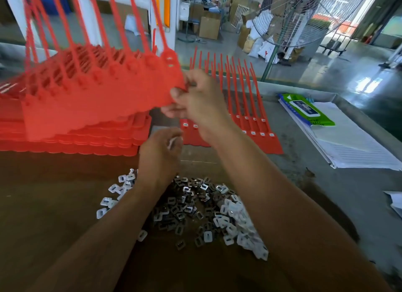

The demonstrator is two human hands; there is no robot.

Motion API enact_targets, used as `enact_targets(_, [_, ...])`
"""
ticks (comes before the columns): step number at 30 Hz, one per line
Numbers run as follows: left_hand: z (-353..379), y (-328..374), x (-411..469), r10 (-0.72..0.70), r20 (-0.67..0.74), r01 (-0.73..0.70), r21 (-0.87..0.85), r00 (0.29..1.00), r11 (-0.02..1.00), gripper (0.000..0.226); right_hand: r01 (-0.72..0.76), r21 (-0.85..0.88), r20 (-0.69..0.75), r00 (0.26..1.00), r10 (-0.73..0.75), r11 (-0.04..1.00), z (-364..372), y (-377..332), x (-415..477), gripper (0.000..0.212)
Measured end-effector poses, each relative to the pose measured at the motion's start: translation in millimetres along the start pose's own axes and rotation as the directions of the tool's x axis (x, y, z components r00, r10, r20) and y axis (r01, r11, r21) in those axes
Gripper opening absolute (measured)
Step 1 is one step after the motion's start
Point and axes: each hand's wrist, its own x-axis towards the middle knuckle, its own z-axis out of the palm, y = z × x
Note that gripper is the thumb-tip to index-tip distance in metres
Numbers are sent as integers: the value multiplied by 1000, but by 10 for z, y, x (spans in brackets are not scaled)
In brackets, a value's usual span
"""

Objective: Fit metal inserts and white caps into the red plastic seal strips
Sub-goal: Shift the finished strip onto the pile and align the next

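One raised red seal strip (97, 95), edge pinched by right hand (200, 104) fingers; left hand (159, 154) fingers clutch a white cap (171, 142).

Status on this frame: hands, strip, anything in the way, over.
Right hand grips lifted red seal strip at its edge. Left hand pinches small white cap, blurred. Pile of inserts and caps below wrists; nothing blocking.

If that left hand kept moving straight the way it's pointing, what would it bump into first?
Probably the right hand, which grips the lifted red strip sheet just beyond it. The left hand, pinching a small white piece, points up and away; depth is unclear.
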Motion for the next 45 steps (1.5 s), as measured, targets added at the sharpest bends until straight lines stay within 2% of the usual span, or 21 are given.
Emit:
enact_targets(2, [-46,22,33,-144,-42,123,-322,989,939,17,-9,26,-31,999,10,1000,-288,35,-91,20])
enact_targets(4, [-101,26,57,-270,38,236,-611,962,756,13,-14,49,-81,997,18,999,-589,97,-195,21])
enact_targets(7, [-124,32,50,-250,180,293,-782,951,550,40,-46,20,-190,981,49,999,-987,238,-359,19])
enact_targets(9, [-137,44,83,-237,162,251,-873,958,417,50,-75,-3,-284,956,71,997,-1208,340,-454,21])
enact_targets(11, [-144,29,116,-299,133,232,-916,945,326,48,-104,-19,-338,937,91,994,-1384,441,-525,24])
enact_targets(12, [-144,30,120,-331,123,238,-912,936,334,42,-119,-33,-349,932,100,992,-1449,494,-552,24])
enact_targets(14, [-114,14,116,-321,114,254,-862,940,440,33,-149,-63,-371,921,116,987,-1542,602,-591,22])
enact_targets(19, [-58,-10,85,-178,197,266,-722,964,639,58,-228,-131,-398,903,159,965,-1676,857,-623,18])
enact_targets(22, [-19,-58,67,-99,183,181,-517,978,837,67,-251,-231,-442,888,129,940,-1771,941,-613,14])
enact_targets(24, [-5,-66,64,-79,115,115,-356,990,928,61,-282,-282,-483,868,119,917,-1815,986,-609,10])
enact_targets(26, [2,-94,76,-65,41,69,-131,997,989,59,-344,-409,-508,855,102,845,-1849,1048,-604,15])
enact_targets(28, [15,-116,71,-27,56,23,72,998,997,59,-389,-543,-510,857,75,744,-1848,1087,-608,23])
enact_targets(31, [38,-109,41,77,132,-108,249,988,962,49,-401,-600,-522,852,41,692,-1830,1102,-592,28])
enact_targets(37, [-2,-37,15,135,69,-147,240,988,959,36,-415,-575,-539,841,56,705,-1856,1109,-616,18])
enact_targets(42, [11,-57,-3,97,163,-143,296,982,944,32,-433,-594,-552,833,49,678,-1851,1102,-624,14])
enact_targets(45, [-6,-80,-1,83,204,-150,338,975,929,31,-461,-625,-545,835,70,630,-1836,1085,-622,22])
